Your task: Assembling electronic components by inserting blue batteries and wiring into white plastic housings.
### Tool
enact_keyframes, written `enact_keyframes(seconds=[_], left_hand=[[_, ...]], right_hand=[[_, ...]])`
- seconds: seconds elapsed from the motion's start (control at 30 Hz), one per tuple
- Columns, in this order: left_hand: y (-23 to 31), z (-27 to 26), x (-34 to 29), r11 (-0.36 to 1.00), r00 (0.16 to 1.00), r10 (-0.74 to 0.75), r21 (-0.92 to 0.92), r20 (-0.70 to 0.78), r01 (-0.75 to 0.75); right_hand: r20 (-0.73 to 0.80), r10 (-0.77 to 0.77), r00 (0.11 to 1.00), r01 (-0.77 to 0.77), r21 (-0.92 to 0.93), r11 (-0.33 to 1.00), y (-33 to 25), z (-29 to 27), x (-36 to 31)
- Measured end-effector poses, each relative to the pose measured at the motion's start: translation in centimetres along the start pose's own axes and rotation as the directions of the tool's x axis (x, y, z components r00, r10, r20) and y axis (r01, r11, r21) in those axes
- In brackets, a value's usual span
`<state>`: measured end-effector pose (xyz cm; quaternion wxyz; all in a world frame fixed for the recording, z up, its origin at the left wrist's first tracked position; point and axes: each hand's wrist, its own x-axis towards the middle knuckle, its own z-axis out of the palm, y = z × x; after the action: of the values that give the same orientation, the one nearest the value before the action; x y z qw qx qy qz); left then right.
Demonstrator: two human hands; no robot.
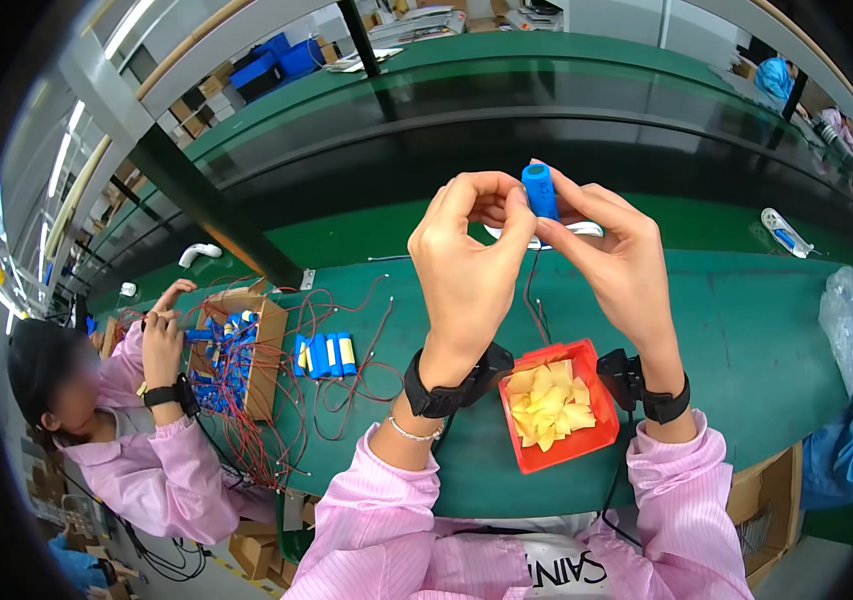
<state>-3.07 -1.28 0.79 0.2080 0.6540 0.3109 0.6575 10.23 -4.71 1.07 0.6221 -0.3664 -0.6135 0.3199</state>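
A blue cylindrical battery [539, 192] is held upright above the green bench, between my two hands. My left hand [470, 262] pinches its lower left side with thumb and forefinger. On the other side, my right hand [618, 258] grips it between thumb and fingers. A thin dark red wire [529, 295] runs down from just below the battery toward the bench; where it joins is hidden by my fingers. Below my hands sits a red plastic bin [603, 432] holding yellow paper-like pieces [550, 402]. A white curved object [586, 230] shows partly behind my fingers.
Left of me, a co-worker's hands [161, 340] are at a cardboard box [268, 360] of blue batteries with tangled red wires. A row of blue batteries [324, 355] lies beside it. Clear plastic bags [841, 315] lie at the right. A dark conveyor [426, 165] runs behind the bench.
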Motion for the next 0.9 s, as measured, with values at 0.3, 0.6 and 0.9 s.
enact_keyframes(seconds=[0.3, 0.6, 0.9], left_hand=[[-0.3, -0.6, 0.0, 0.773, 0.885, -0.378, -0.434, 0.271, 0.463], [-1.0, -1.9, 0.2, 0.918, 0.923, -0.237, -0.241, 0.304, 0.315], [1.3, -2.1, -5.0, 0.911, 0.204, -0.242, 0.294, 0.949, -0.29]], right_hand=[[0.111, 0.19, 0.976, -0.214, 0.287, 0.934, 0.7, -1.0, 0.6], [-0.221, 0.122, 0.968, -0.009, 0.452, 0.892, 1.7, -6.0, 2.0], [-0.485, 0.034, 0.874, 0.12, 0.283, 0.951, -0.1, -15.0, 0.9]])
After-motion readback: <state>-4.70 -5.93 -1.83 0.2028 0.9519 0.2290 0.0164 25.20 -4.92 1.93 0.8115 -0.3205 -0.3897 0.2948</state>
